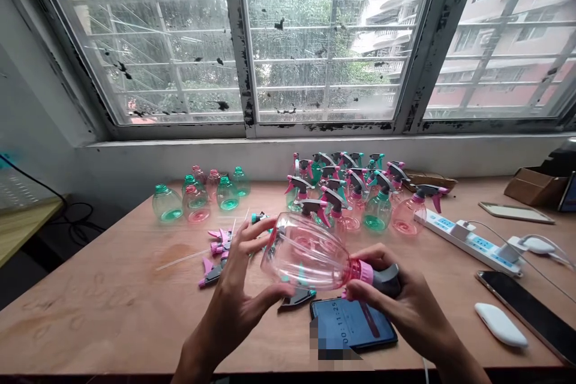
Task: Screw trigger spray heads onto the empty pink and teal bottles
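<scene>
A clear pink spray bottle (310,252) lies sideways in the air between my hands, its grey-and-pink spray head pointing right. My left hand (243,282) grips the bottle's base end, thumb below and fingers above. Around the pink collar and spray head (366,273) my right hand (400,294) is closed. Through the clear wall a thin tube shows inside the bottle. Loose pink-and-grey spray heads (218,258) with thin tubes lie on the table left of the bottle. Another dark spray head (297,299) lies beneath it, partly hidden.
Several headless green and pink bottles (167,203) stand at the back left. Many bottles with spray heads (378,210) crowd the back middle. A phone (355,321) lies below my hands. A power strip (468,240), another phone (531,312) and a white case (501,324) are at the right.
</scene>
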Demonstrator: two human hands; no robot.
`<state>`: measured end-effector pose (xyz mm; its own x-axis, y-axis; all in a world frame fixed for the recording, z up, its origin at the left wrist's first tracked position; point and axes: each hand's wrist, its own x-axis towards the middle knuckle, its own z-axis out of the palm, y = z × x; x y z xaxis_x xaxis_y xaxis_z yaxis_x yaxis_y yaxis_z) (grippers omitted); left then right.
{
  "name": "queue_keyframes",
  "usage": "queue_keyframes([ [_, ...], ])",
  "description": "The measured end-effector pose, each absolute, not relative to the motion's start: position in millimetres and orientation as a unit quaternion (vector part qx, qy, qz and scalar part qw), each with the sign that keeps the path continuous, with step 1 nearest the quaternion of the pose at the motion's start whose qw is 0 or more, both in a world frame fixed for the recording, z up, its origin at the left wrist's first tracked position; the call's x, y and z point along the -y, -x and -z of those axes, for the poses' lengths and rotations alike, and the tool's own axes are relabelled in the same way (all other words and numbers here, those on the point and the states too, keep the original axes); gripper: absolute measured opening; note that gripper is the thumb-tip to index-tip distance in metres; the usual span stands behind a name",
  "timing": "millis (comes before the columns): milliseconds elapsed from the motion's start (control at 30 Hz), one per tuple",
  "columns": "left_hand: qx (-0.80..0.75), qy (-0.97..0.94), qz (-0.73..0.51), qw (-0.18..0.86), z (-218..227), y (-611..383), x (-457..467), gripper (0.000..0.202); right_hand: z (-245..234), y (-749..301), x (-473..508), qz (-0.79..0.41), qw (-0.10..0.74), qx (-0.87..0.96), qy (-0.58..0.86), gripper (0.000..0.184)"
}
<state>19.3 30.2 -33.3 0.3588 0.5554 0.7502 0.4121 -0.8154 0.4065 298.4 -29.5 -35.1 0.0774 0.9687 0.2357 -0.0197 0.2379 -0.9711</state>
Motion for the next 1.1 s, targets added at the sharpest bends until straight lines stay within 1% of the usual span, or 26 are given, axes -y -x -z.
queue_keyframes([
  [67, -0.285, -0.818, -0.492, 0.082, 32.3, -19.1, -30.5, 0.058, 34.7, -298.3, 28.6, -0.452, 0.575, 0.517, 0.444, 0.039],
  [167, -0.269, -0.823, -0.497, 0.049, 30.9, -19.9, -31.2, 0.06, 33.9, -299.7, 27.7, -0.526, 0.557, 0.479, 0.428, 0.046],
  [233, -0.266, -0.824, -0.5, 0.03, 31.1, -20.7, -31.0, 0.059, 34.5, -301.0, 27.2, -0.545, 0.549, 0.47, 0.424, 0.049],
  [300, -0.28, -0.825, -0.489, 0.041, 32.1, -21.4, -29.9, 0.056, 36.6, -301.5, 26.5, -0.522, 0.554, 0.483, 0.434, 0.048],
  [400, -0.336, -0.821, -0.454, 0.086, 34.5, -22.3, -28.2, 0.061, 40.3, -299.8, 25.7, -0.41, 0.566, 0.535, 0.474, 0.042],
  [467, -0.362, -0.81, -0.449, 0.107, 35.9, -23.2, -28.5, 0.056, 41.4, -297.8, 25.9, -0.352, 0.569, 0.559, 0.49, 0.038],
  [533, -0.355, -0.803, -0.466, 0.113, 37.2, -24.6, -30.2, 0.051, 40.8, -295.9, 26.8, -0.365, 0.575, 0.552, 0.481, 0.037],
  [633, -0.33, -0.794, -0.502, 0.096, 39.4, -27.8, -33.6, 0.052, 38.5, -294.3, 28.0, -0.461, 0.587, 0.497, 0.442, 0.04],
  [700, -0.333, -0.786, -0.514, 0.083, 41.2, -30.1, -34.8, 0.048, 37.9, -294.0, 28.2, -0.507, 0.59, 0.466, 0.422, 0.042],
  [767, -0.335, -0.786, -0.514, 0.076, 42.6, -31.9, -34.2, 0.049, 38.3, -294.0, 27.8, -0.509, 0.59, 0.467, 0.419, 0.042],
  [867, -0.35, -0.786, -0.498, 0.106, 42.6, -32.7, -31.0, 0.065, 39.6, -294.6, 27.2, -0.451, 0.59, 0.511, 0.433, 0.038],
  [900, -0.359, -0.782, -0.494, 0.125, 41.9, -32.6, -29.8, 0.067, 39.9, -294.9, 27.2, -0.429, 0.591, 0.526, 0.437, 0.037],
  [967, -0.371, -0.774, -0.488, 0.156, 40.1, -32.2, -28.6, 0.064, 40.4, -295.9, 27.3, -0.405, 0.59, 0.542, 0.442, 0.036],
  [1033, -0.36, -0.775, -0.496, 0.152, 38.8, -32.2, -29.1, 0.063, 40.7, -296.9, 27.2, -0.425, 0.588, 0.532, 0.437, 0.038],
  [1100, -0.337, -0.784, -0.506, 0.123, 39.0, -32.8, -30.7, 0.066, 40.9, -297.4, 26.5, -0.473, 0.586, 0.5, 0.429, 0.041],
])
